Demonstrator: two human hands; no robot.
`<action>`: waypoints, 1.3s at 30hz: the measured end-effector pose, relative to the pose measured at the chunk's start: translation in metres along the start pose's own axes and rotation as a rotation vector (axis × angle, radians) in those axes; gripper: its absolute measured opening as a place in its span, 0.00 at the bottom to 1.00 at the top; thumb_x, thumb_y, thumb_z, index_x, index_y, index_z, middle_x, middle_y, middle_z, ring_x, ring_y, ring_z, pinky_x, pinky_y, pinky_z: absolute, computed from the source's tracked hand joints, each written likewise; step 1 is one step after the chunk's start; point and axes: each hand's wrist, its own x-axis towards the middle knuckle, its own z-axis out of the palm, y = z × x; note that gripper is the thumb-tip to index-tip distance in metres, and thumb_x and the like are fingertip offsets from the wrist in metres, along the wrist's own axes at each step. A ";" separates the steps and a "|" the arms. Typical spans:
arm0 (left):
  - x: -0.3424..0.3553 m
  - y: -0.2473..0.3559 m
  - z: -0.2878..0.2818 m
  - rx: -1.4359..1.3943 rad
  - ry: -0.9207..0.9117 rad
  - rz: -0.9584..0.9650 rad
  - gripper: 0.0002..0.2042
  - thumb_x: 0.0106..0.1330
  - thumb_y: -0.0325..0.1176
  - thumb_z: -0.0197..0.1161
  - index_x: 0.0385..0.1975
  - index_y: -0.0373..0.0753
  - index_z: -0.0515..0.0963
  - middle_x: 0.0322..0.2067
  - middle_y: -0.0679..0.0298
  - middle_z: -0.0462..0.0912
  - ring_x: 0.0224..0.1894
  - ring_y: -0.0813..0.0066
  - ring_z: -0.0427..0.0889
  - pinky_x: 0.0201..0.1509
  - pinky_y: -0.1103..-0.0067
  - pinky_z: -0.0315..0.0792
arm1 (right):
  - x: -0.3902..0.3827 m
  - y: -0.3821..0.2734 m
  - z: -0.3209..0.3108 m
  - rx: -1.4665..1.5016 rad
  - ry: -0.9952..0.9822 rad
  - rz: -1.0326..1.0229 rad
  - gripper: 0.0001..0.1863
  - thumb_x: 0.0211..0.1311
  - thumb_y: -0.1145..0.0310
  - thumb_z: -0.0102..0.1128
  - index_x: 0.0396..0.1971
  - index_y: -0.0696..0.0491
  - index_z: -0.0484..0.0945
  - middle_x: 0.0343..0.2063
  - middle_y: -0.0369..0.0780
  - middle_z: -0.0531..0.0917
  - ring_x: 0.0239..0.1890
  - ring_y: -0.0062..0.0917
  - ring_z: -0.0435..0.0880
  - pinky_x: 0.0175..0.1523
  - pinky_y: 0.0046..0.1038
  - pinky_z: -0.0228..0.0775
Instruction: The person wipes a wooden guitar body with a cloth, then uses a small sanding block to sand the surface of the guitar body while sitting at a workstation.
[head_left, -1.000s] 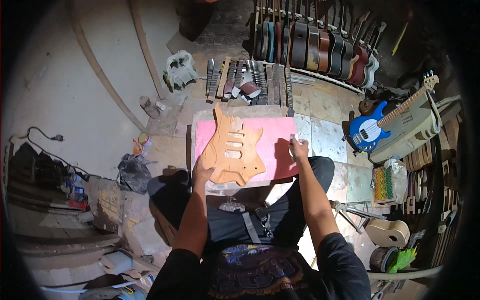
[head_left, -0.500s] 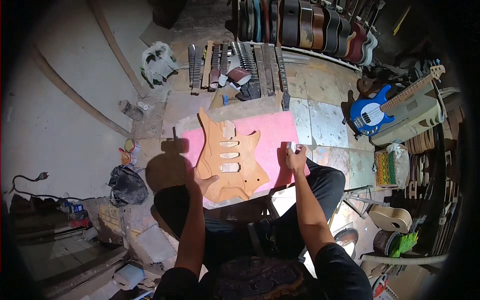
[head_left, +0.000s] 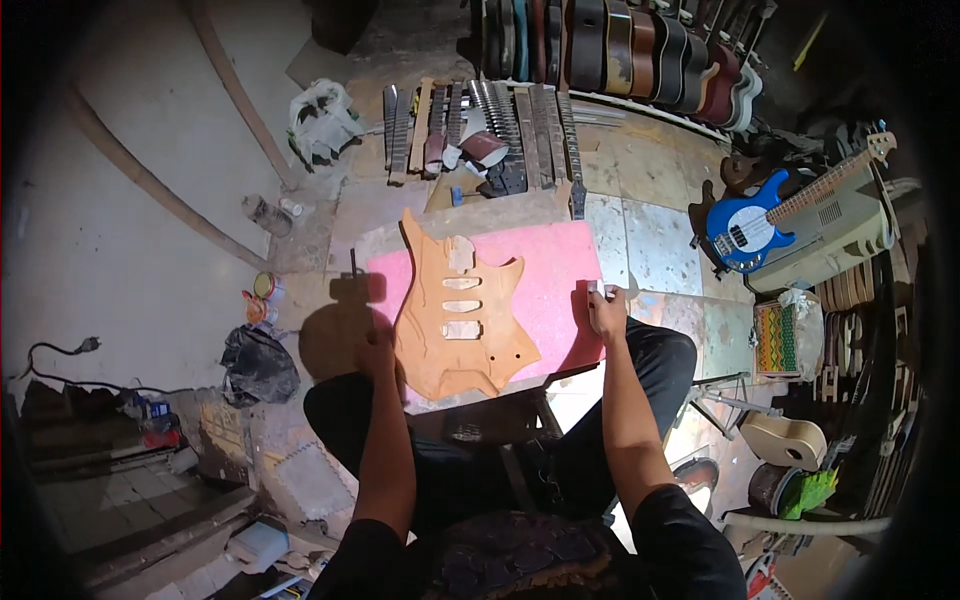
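An unpainted wooden electric guitar body (head_left: pixel 425 345) lies on a pink sheet (head_left: pixel 555 265) over a low board in front of my knees. Its face shows several routed pockets and two small dark holes. My left hand (head_left: pixel 375 352) is low beside the body's left edge, by the rim of the board; shadow hides its fingers. At the sheet's right edge, away from the guitar body, my right hand (head_left: pixel 608 315) is closed on a small white block-like piece (head_left: pixel 596 289). What that piece is made of is too small to tell.
Several guitar necks (head_left: pixel 480 130) lie in a row beyond the board. A blue bass guitar (head_left: pixel 745 225) leans at the right, and guitar bodies (head_left: pixel 620 45) stand on a rack behind. A black plastic bag (head_left: pixel 258 368) and cans (head_left: pixel 265 287) sit at the left.
My left hand has come off the guitar body's lower left edge, its thumb no longer on the wood. My right hand still holds the white piece at the sheet's right edge.
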 end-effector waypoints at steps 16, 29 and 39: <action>0.020 -0.025 0.003 -0.278 -0.123 0.064 0.27 0.62 0.51 0.67 0.49 0.31 0.77 0.43 0.44 0.83 0.47 0.43 0.81 0.52 0.60 0.75 | -0.003 0.023 -0.001 -0.003 -0.263 0.039 0.17 0.61 0.63 0.55 0.45 0.58 0.73 0.35 0.40 0.81 0.35 0.23 0.80 0.43 0.26 0.72; -0.038 0.063 -0.024 0.005 -0.360 0.290 0.39 0.54 0.64 0.69 0.48 0.29 0.77 0.45 0.40 0.82 0.50 0.42 0.81 0.51 0.58 0.76 | 0.020 0.052 -0.001 -0.209 -0.109 -0.118 0.26 0.52 0.61 0.69 0.46 0.62 0.72 0.34 0.43 0.84 0.35 0.25 0.82 0.42 0.26 0.74; -0.043 0.111 -0.004 -0.079 -0.394 0.293 0.41 0.48 0.64 0.73 0.48 0.29 0.76 0.46 0.42 0.82 0.51 0.46 0.81 0.55 0.61 0.75 | 0.075 0.073 -0.032 -0.144 0.014 -0.173 0.28 0.52 0.56 0.71 0.44 0.61 0.72 0.32 0.41 0.83 0.34 0.25 0.81 0.43 0.27 0.74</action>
